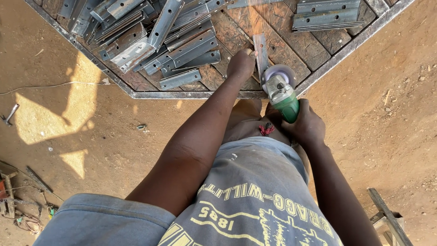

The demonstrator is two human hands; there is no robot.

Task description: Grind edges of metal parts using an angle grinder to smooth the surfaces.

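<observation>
Left hand [240,64] presses fingers together on a metal strip [261,53] atop the table [318,77]. Right hand [307,125] grips a green grinder [282,93], its disc just beside the strip.

left arm stretched straight forward, left hand [240,64] pressed palm down, fingers curled under. right arm bent closer to body, right hand [307,125] clenched in tight grip, knuckles up.

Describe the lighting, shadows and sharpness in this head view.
Head view: hard sunlight, with bright patches amid shade on the dirt ground; the grinder and metal strip look sharp; the piled brackets show mild sheen; edges bend slightly from the wide lens.
</observation>
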